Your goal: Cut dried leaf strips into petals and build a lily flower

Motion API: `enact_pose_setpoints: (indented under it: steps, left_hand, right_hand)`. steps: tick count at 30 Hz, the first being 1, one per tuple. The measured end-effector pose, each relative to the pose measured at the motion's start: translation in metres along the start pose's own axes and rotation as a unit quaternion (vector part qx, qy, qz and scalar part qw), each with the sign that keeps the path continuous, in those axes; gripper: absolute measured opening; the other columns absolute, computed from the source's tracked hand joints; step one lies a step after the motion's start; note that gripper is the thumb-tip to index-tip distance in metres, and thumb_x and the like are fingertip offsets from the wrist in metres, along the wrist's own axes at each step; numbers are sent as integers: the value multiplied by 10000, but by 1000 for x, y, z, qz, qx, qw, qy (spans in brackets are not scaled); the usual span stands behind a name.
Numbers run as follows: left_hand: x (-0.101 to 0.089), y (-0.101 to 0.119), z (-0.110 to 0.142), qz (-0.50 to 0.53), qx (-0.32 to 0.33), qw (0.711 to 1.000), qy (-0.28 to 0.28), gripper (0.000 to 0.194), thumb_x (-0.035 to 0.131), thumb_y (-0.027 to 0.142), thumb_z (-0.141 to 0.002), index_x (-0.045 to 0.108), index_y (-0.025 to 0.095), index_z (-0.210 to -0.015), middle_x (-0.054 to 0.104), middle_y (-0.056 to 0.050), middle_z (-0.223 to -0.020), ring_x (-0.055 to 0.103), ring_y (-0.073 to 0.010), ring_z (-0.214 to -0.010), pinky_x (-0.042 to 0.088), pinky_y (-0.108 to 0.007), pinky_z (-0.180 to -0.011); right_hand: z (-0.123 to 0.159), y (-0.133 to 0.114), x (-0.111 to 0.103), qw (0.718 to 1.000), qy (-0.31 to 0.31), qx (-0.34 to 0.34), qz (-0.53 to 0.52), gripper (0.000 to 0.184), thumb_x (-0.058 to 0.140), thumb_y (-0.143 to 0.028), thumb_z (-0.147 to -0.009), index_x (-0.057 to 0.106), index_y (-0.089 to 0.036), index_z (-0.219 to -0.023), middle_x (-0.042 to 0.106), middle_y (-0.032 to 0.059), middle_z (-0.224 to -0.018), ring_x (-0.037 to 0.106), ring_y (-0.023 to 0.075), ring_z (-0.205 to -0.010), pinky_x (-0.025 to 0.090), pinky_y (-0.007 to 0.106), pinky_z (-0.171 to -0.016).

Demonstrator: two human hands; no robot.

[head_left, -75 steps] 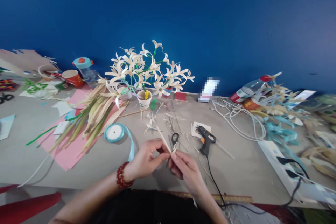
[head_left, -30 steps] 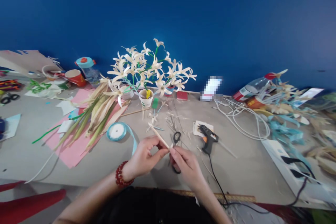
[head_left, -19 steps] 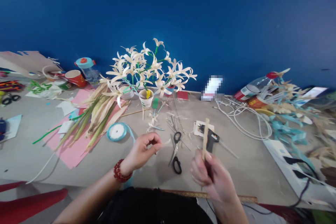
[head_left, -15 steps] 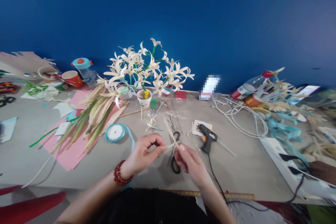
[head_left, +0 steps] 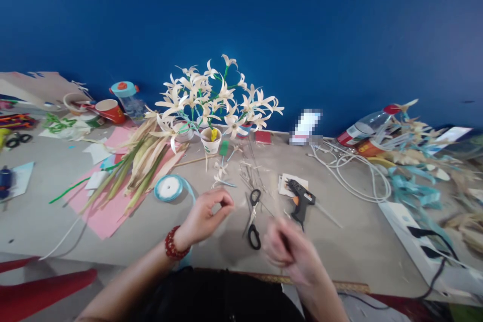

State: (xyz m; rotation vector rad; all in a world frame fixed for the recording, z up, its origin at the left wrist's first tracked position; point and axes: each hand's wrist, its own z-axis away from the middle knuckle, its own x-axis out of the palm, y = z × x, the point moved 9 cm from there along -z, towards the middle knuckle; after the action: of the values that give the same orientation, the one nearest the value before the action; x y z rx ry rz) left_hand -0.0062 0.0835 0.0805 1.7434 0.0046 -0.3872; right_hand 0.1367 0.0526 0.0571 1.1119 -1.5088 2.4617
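Observation:
My left hand (head_left: pixel 209 214), a red bead bracelet (head_left: pixel 173 243) at its wrist, has thumb and forefinger pressed together. Whatever the pinch holds, if anything, does not show. Smeared by motion, my right hand (head_left: pixel 292 251) is closed, and a faint pale strip of corn husk (head_left: pixel 276 196) sticks up from it. Black-handled scissors (head_left: pixel 253 214) lie on the table between the two hands. Several thin wires and husk scraps (head_left: pixel 251 173) are scattered beyond them. A roll of light blue ribbon (head_left: pixel 168 188) lies left of my left hand.
White husk flowers (head_left: pixel 222 93) stand in cups at the back. Corn husks (head_left: pixel 141 171) rest on pink paper (head_left: pixel 101 221) at left. Farther right are a glue gun (head_left: pixel 302 201), a white cable (head_left: pixel 354 191), a power strip (head_left: pixel 400 231) and a plastic bottle (head_left: pixel 368 123).
My hands have parted: the right moved right and down with the husk strip, leaving the scissors uncovered. The left keeps its pinch, but the strip between the hands is gone. The view shifted slightly.

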Motion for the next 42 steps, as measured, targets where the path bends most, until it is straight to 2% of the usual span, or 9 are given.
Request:
enact_pose_setpoints:
  steps: [5, 12, 15, 20, 24, 27, 29, 35, 42]
  left_hand:
    - [8, -19, 2, 133, -71, 989, -11, 178, 607, 296, -876, 590, 143, -788, 535, 7, -698, 506, -103, -613, 428, -210, -581]
    - [10, 11, 1, 42, -13, 999, -14, 174, 598, 252, -886, 616, 144, -750, 605, -11, -693, 542, -115, -645, 434, -222, -640]
    - [6, 21, 3, -8, 15, 1000, -6, 157, 603, 213, -877, 625, 150, -735, 619, -12, -685, 563, -126, -676, 426, -223, -664]
    - [4, 19, 6, -14, 44, 999, -16, 136, 590, 215, -879, 628, 157, -762, 637, -29, -756, 579, -148, -748, 431, -245, -718]
    - [-3, -17, 4, 94, -56, 993, 37, 146, 610, 256, -864, 600, 156, -757, 565, 4, -685, 519, -119, -641, 417, -234, -635]
    - [8, -30, 4, 222, -116, 967, 44, 165, 656, 296, -839, 602, 149, -784, 555, 18, -673, 486, -95, -592, 402, -211, -577]
    - [17, -27, 4, 271, -122, 953, 52, 173, 682, 299, -823, 613, 145, -789, 573, 13, -688, 491, -92, -608, 410, -206, -588]
    - [34, -21, 8, 319, -138, 936, 63, 158, 702, 292, -816, 638, 147, -808, 587, 14, -689, 501, -83, -614, 414, -200, -604]
    - [16, -1, 2, 257, -72, 964, 9, 283, 652, 280, -851, 636, 171, -1112, 621, -74, -1022, 559, -154, -823, 456, -280, -755]
  right_hand:
    - [1, -20, -32, 976, 149, -84, 137, 445, 587, -555, -862, 541, -172, -640, 308, -95, -436, 178, 55, -386, 105, 202, -380]
    - [-22, -5, 2, 907, 103, -121, 390, 455, 487, -554, -916, 514, -189, -647, 414, -43, -545, 379, 99, -498, 277, 224, -471]
    - [-24, 3, 5, 932, 84, -73, 344, 491, 509, -565, -899, 490, -184, -591, 399, -44, -535, 352, 88, -473, 239, 219, -439]
    - [-11, 20, 11, 995, -23, 44, 88, 469, 603, -543, -848, 504, -178, -571, 313, -95, -408, 177, 46, -350, 110, 200, -359]
    - [6, -12, 5, 995, -72, -52, -38, 525, 553, -574, -872, 468, -201, -512, 235, -109, -322, 163, 45, -283, 159, 189, -317]
    - [3, -23, -25, 984, 108, -120, 73, 341, 673, -453, -835, 573, -174, -666, 393, -76, -461, 257, 46, -373, 173, 174, -358]
    - [-4, -17, -27, 968, 164, -130, 141, 271, 754, -401, -771, 612, -180, -839, 441, -72, -560, 283, 47, -415, 188, 171, -374]
    - [-16, -8, -13, 944, 192, -196, 183, 195, 714, -364, -807, 604, -208, -846, 509, -48, -658, 355, 66, -476, 256, 192, -421]
    - [-19, -30, 0, 949, 101, -156, 254, 143, 635, -304, -842, 561, -196, -786, 580, -2, -785, 444, 94, -564, 331, 219, -502]
